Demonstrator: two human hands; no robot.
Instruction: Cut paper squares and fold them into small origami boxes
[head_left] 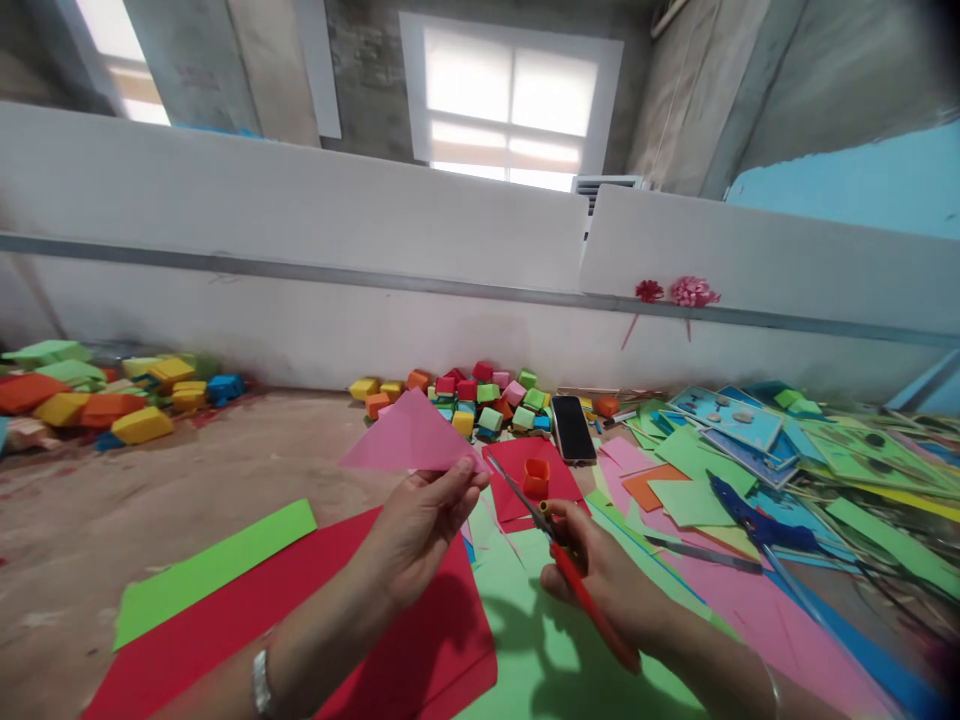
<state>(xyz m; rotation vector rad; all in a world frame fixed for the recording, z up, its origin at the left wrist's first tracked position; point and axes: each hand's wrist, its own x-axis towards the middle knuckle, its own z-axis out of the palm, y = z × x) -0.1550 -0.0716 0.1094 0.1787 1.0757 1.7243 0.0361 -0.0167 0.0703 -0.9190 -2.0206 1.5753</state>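
Between its thumb and fingers, my left hand (427,525) pinches the right corner of a folded pink paper triangle (412,438). My right hand (600,570) is wrapped round scissors with red handles (589,600), their blades pointing up and left toward the pinched corner. The blade tips are near the pink paper; whether they touch it I cannot tell. Beyond the scissors a small orange paper box (536,478) sits on a red sheet (510,460). Large red paper (285,610) and a green strip (217,570) lie below my left hand, and light green paper (555,640) under my right.
Small coloured paper boxes (491,400) are heaped by the wall, with more (112,395) at the far left. A phone (573,430) lies beside the middle heap. Paper scraps, a blue glue gun (765,520) and a long blade (705,553) cover the right side.
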